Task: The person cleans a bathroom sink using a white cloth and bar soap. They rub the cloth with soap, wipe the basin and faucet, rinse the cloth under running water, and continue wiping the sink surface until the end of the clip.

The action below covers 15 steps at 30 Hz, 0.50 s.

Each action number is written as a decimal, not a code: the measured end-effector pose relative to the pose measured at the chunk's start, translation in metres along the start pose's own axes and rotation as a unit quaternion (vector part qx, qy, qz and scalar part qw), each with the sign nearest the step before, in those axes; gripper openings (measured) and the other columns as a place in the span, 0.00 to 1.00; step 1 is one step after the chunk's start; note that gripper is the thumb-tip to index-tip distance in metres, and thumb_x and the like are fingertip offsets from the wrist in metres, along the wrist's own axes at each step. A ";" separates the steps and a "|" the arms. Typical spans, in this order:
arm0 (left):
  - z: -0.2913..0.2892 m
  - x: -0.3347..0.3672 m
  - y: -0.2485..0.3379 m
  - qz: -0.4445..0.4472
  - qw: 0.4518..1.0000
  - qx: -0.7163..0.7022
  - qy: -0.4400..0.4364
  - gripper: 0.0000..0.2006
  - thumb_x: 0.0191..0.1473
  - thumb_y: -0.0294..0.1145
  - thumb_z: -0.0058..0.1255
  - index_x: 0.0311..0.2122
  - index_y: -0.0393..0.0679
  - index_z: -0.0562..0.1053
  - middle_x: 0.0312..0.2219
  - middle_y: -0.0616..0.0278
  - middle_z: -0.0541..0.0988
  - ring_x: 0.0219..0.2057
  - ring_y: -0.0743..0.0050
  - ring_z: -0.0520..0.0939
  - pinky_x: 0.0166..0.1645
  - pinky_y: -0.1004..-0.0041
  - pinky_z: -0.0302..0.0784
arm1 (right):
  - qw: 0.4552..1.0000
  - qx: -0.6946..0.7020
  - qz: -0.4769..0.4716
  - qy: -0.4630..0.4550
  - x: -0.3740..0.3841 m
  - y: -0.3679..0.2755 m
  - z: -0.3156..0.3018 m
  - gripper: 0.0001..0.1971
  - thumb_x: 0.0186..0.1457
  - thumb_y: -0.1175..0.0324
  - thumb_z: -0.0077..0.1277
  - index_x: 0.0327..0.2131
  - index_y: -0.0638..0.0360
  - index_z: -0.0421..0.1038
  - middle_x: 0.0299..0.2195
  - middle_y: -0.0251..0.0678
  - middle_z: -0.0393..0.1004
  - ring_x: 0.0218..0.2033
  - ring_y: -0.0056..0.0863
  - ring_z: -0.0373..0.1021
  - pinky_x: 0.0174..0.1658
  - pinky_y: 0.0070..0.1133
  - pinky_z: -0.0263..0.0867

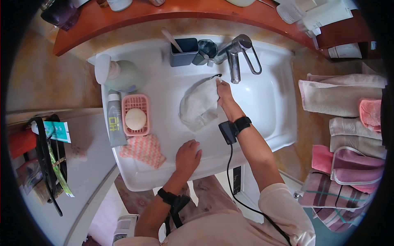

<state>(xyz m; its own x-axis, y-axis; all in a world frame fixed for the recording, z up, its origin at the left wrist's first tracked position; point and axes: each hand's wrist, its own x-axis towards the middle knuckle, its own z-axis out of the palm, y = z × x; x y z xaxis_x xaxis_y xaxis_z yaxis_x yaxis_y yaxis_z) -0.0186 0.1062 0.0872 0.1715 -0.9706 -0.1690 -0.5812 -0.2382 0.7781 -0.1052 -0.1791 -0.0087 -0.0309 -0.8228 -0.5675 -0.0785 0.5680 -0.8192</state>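
Beneath a red-brown shelf [164,10], we are looking down on a white sink [162,106], where a person's right hand [223,92] is clamping the upper right edge of a crumpled white cloth [199,104]. That cloth is lying over the middle of the sink, left of the chrome faucet [234,61]. We are seeing the left hand [188,160] loosely curled near the front rim; its underside is facing away, so we cannot tell whether it is closing on anything.

Along the back, a dark grey cup [183,60] is holding one slim handle [171,40], its lower end hiding inside. Beside it, a green tumbler [207,48] is standing, its contents escaping us. At left, a pink soap dish [136,96] is cradling a round cream soap [135,119], between a grey tube [116,125] and the white cloth. A pale pump bottle [128,76] is keeping its contents unclear to us. On the left, a black holder [43,151] is carrying a teal tube [59,131] and other items we are struggling to make out. Overhead, the picture's edge is cutting off several containers.
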 end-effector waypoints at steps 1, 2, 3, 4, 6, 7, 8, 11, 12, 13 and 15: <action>0.000 0.001 0.000 -0.002 1.000 0.005 -0.002 0.14 0.46 0.31 0.52 0.40 0.42 0.72 0.42 0.54 0.74 0.43 0.55 0.74 0.48 0.63 0.70 | 1.000 -0.009 -0.001 0.015 -0.001 -0.002 0.001 0.14 0.58 0.63 0.47 0.35 0.67 0.70 0.26 0.36 0.73 0.25 0.25 0.68 0.28 0.25 0.65; 0.000 0.001 0.001 -0.004 1.000 0.011 -0.004 0.14 0.46 0.31 0.52 0.40 0.42 0.72 0.42 0.55 0.74 0.43 0.55 0.74 0.48 0.63 0.70 | 1.000 0.014 -0.017 0.002 -0.004 -0.002 0.003 0.13 0.58 0.63 0.48 0.34 0.67 0.70 0.26 0.35 0.73 0.24 0.24 0.67 0.28 0.24 0.64; 0.000 0.001 0.002 -0.001 1.000 0.019 -0.004 0.14 0.46 0.31 0.52 0.40 0.42 0.72 0.42 0.55 0.74 0.43 0.55 0.74 0.48 0.63 0.70 | 1.000 0.008 -0.015 0.009 -0.005 -0.004 0.004 0.13 0.58 0.63 0.48 0.34 0.67 0.70 0.26 0.35 0.73 0.24 0.24 0.67 0.27 0.23 0.64; -0.001 0.001 0.003 -0.003 1.000 0.017 -0.008 0.14 0.46 0.31 0.53 0.40 0.42 0.72 0.42 0.55 0.74 0.43 0.55 0.74 0.48 0.63 0.70 | 1.000 0.006 -0.010 0.019 -0.007 -0.007 0.006 0.13 0.58 0.63 0.48 0.34 0.67 0.69 0.26 0.36 0.73 0.24 0.25 0.67 0.27 0.23 0.64; -0.003 0.001 0.004 -0.003 1.000 0.016 -0.008 0.14 0.45 0.31 0.53 0.40 0.41 0.72 0.42 0.55 0.74 0.43 0.55 0.74 0.47 0.63 0.70 | 0.996 -0.090 0.006 0.023 -0.009 -0.012 0.006 0.12 0.59 0.65 0.45 0.38 0.65 0.69 0.29 0.37 0.74 0.28 0.27 0.71 0.32 0.25 0.69; -0.003 0.000 0.004 -0.005 1.000 0.018 -0.010 0.14 0.45 0.31 0.53 0.39 0.41 0.72 0.42 0.55 0.74 0.43 0.55 0.75 0.47 0.63 0.71 | 0.999 -0.042 0.007 -0.007 -0.010 -0.012 0.006 0.12 0.59 0.65 0.46 0.36 0.66 0.69 0.28 0.37 0.74 0.27 0.27 0.70 0.30 0.25 0.67; -0.003 0.001 0.004 -0.008 1.000 0.019 -0.011 0.14 0.45 0.31 0.53 0.39 0.41 0.72 0.42 0.55 0.74 0.43 0.56 0.75 0.47 0.63 0.71 | 1.000 0.001 0.022 -0.012 -0.009 -0.013 0.005 0.12 0.58 0.65 0.47 0.34 0.67 0.69 0.26 0.37 0.74 0.26 0.26 0.69 0.29 0.24 0.66; -0.001 0.000 0.003 0.000 1.000 0.016 -0.001 0.13 0.45 0.31 0.53 0.39 0.41 0.72 0.42 0.55 0.74 0.43 0.56 0.75 0.47 0.63 0.71 | 0.999 0.026 0.021 -0.043 -0.002 -0.006 0.002 0.12 0.57 0.65 0.47 0.32 0.68 0.69 0.25 0.38 0.74 0.25 0.26 0.69 0.28 0.24 0.65; 0.000 0.000 0.002 0.007 1.000 0.015 0.003 0.13 0.45 0.31 0.53 0.39 0.41 0.72 0.42 0.55 0.74 0.43 0.56 0.75 0.47 0.63 0.71 | 0.999 0.025 0.013 -0.046 0.002 -0.001 0.000 0.12 0.57 0.66 0.47 0.33 0.68 0.70 0.25 0.39 0.74 0.25 0.26 0.69 0.28 0.24 0.65; 0.000 -0.001 0.002 0.009 1.000 0.005 0.005 0.13 0.45 0.31 0.53 0.39 0.41 0.72 0.42 0.55 0.74 0.43 0.56 0.75 0.47 0.63 0.71 | 1.000 -0.027 0.006 -0.008 0.006 0.004 -0.002 0.12 0.57 0.65 0.47 0.33 0.68 0.70 0.25 0.39 0.74 0.25 0.26 0.69 0.28 0.24 0.65; 0.001 -0.002 0.000 0.009 1.000 -0.008 0.013 0.13 0.45 0.31 0.53 0.38 0.41 0.72 0.41 0.55 0.75 0.43 0.56 0.75 0.47 0.63 0.71 | 0.989 -0.117 0.006 0.090 0.016 0.014 -0.001 0.13 0.56 0.65 0.48 0.33 0.68 0.71 0.24 0.39 0.74 0.24 0.27 0.70 0.28 0.24 0.65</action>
<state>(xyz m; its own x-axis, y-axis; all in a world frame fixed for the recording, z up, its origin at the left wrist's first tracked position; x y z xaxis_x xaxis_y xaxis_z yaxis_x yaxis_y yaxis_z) -0.0195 0.1080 0.0872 0.1828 -0.9732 -0.1393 -0.5719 -0.2205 0.7901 -0.1080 -0.1841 -0.0288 -0.2077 -0.8186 -0.5355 -0.3042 0.5744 -0.7600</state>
